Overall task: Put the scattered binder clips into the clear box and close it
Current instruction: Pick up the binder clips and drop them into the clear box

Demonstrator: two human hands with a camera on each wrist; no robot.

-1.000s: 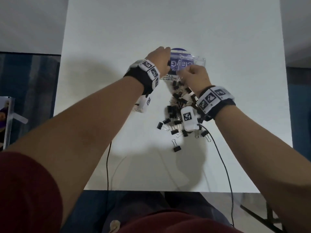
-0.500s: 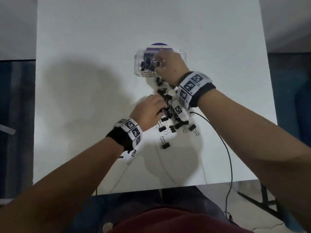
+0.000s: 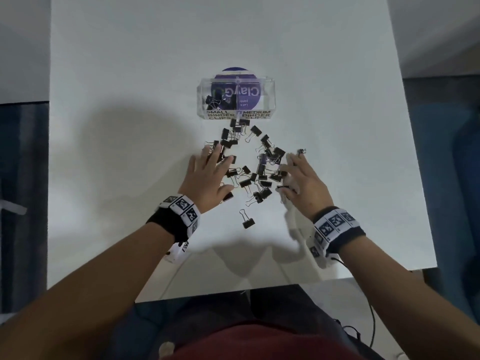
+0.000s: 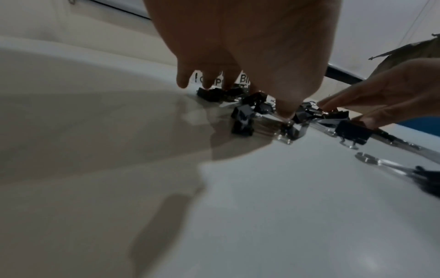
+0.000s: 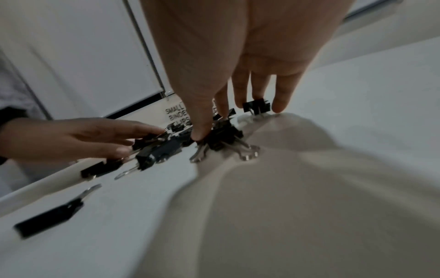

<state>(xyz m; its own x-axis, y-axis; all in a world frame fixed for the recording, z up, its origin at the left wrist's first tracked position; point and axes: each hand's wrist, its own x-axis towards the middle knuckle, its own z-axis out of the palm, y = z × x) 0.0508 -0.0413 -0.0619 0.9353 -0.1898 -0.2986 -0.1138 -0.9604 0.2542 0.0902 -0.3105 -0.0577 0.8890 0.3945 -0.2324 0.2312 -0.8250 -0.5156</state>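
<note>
The clear box (image 3: 262, 107) stands open-topped at the table's middle, with labels for small and medium clips on its front wall. A few black binder clips (image 3: 215, 100) lie in its left compartment. Several more binder clips (image 3: 250, 175) lie scattered just in front of it, and one lone clip (image 3: 246, 220) lies nearer me. My left hand (image 3: 214, 170) lies flat with straight fingers on the pile's left side. On the pile's right side my right hand (image 3: 294, 175) is spread, its fingertips (image 5: 201, 135) touching clips (image 5: 221, 138). Neither hand holds anything.
The white table (image 3: 130, 152) has bare surface left, right and behind the box. A purple round label (image 3: 235, 71) shows through and behind the box. Thin cables (image 3: 371, 315) hang off the front edge near my lap.
My right hand has left the box and come down to the pile's right side. The left hand has uncurled and flattened on the pile's left side.
</note>
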